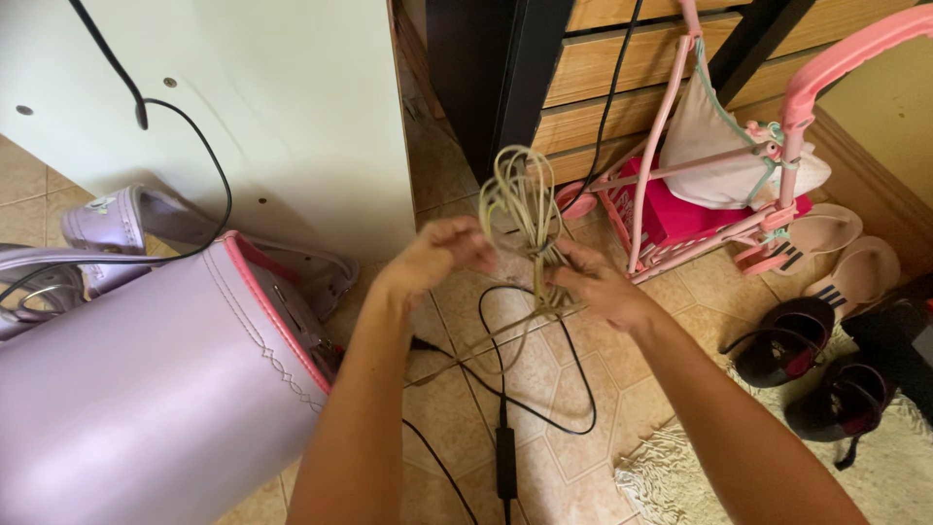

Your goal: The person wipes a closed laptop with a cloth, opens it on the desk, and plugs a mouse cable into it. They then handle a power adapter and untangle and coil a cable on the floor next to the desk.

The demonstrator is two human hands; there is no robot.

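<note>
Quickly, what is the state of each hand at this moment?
Left hand: closed on the coiled beige cord, fingers pinching it.
Right hand: closed on the same cord, lower, at the wrapped middle.

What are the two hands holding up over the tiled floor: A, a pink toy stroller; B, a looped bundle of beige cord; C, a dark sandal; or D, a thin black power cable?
B: the left hand and right hand grip a looped bundle of beige cord, while the thin black power cable lies on the tan tiled floor below.
</note>
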